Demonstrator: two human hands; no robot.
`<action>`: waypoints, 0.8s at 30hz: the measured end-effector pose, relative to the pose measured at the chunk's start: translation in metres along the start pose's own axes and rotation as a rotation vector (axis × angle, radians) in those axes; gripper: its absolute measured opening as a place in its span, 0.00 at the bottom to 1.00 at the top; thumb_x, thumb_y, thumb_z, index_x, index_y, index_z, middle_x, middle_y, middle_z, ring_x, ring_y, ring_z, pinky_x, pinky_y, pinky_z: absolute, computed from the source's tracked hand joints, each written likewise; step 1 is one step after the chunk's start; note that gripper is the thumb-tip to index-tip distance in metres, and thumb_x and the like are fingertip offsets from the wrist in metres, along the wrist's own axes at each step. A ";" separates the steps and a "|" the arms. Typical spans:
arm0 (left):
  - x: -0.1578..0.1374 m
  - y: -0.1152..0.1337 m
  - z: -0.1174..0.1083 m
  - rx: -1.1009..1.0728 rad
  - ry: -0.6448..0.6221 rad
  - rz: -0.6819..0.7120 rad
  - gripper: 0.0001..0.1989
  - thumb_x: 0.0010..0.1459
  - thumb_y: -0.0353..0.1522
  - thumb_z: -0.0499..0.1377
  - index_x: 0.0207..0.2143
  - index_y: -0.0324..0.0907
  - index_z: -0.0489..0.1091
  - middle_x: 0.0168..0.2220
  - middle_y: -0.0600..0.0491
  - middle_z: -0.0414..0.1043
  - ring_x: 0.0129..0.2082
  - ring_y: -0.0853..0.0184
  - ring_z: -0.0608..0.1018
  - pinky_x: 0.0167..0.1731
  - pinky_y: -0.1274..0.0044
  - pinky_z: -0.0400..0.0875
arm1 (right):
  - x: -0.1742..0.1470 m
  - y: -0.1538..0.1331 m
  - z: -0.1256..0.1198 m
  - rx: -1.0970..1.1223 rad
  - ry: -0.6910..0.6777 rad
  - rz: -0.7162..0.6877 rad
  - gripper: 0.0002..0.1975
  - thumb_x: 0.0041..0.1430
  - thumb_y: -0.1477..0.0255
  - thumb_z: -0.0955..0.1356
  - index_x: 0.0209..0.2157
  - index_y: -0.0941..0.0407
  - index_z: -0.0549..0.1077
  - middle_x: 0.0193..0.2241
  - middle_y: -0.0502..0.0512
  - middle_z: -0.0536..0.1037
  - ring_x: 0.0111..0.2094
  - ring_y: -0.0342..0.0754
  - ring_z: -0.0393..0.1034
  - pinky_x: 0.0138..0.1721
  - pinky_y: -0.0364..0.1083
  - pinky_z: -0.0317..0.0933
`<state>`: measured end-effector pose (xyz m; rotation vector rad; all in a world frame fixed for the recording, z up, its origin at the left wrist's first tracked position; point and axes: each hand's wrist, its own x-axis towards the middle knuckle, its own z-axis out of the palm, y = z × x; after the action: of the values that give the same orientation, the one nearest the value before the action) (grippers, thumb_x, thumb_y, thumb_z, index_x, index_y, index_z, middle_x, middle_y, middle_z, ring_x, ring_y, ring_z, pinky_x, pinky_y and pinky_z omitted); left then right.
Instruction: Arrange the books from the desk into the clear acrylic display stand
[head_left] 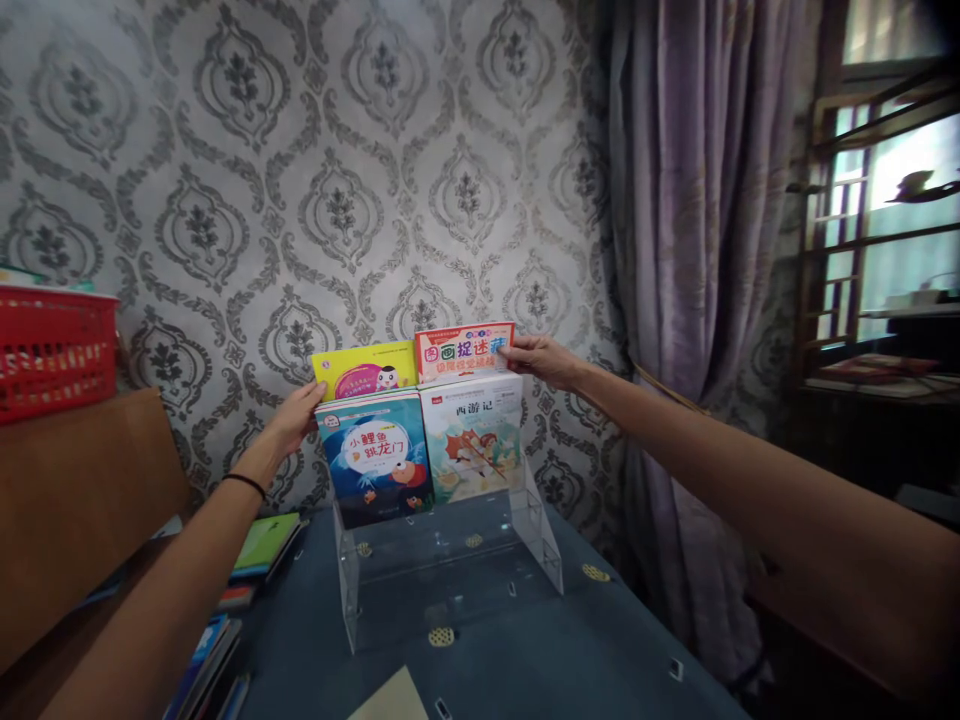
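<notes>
A clear acrylic book stand [442, 570] is on the blue tablecloth, with picture books upright in its back tier. In front are a blue book [375, 455] with a red fish and a white book [474, 440] with a figure in a red cape. Behind them rise a yellow book [360, 368] on the left and a red-and-white book [461, 352] on the right. My left hand [298, 412] is closed at the yellow book's left edge. My right hand [546, 360] pinches the right edge of the red-and-white book. The lower tiers of the stand hold no books.
More books [266, 545] lie stacked at the left, beside a cardboard box [90, 500] with a red plastic basket [56, 345] on it. A pale sheet [391, 698] is at the table's front. Patterned wall stands behind, a purple curtain [712, 300] at the right.
</notes>
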<state>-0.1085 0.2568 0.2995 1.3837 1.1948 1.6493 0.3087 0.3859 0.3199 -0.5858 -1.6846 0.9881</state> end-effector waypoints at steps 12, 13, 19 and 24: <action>0.004 0.000 -0.003 -0.004 -0.039 -0.012 0.17 0.54 0.40 0.67 0.43 0.40 0.76 0.32 0.52 0.80 0.22 0.70 0.76 0.21 0.81 0.68 | 0.024 -0.021 0.064 -0.020 -0.093 -0.083 0.19 0.39 0.57 0.80 0.26 0.57 0.80 0.26 0.52 0.81 0.27 0.42 0.72 0.35 0.44 0.70; 0.004 0.000 -0.004 -0.005 -0.043 -0.007 0.17 0.54 0.40 0.67 0.43 0.40 0.76 0.32 0.52 0.80 0.23 0.70 0.76 0.21 0.81 0.68 | 0.027 -0.021 0.072 -0.037 -0.125 -0.080 0.19 0.39 0.57 0.80 0.25 0.57 0.79 0.25 0.51 0.80 0.25 0.42 0.71 0.33 0.44 0.70; 0.004 -0.001 -0.011 0.015 -0.097 0.012 0.20 0.53 0.45 0.67 0.41 0.39 0.77 0.34 0.48 0.81 0.27 0.66 0.78 0.24 0.79 0.68 | 0.040 -0.020 0.111 -0.135 -0.277 -0.048 0.19 0.40 0.56 0.80 0.21 0.57 0.78 0.18 0.50 0.77 0.21 0.41 0.68 0.27 0.43 0.66; 0.002 -0.001 -0.016 0.061 -0.147 0.021 0.25 0.51 0.51 0.67 0.40 0.40 0.77 0.35 0.48 0.81 0.31 0.64 0.79 0.28 0.78 0.69 | 0.045 -0.023 0.125 -0.182 -0.327 -0.066 0.18 0.43 0.56 0.79 0.21 0.56 0.78 0.18 0.50 0.77 0.22 0.42 0.69 0.28 0.44 0.67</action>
<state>-0.1241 0.2553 0.2987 1.5316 1.1572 1.5085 0.1785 0.3677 0.3494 -0.5017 -2.0866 0.9246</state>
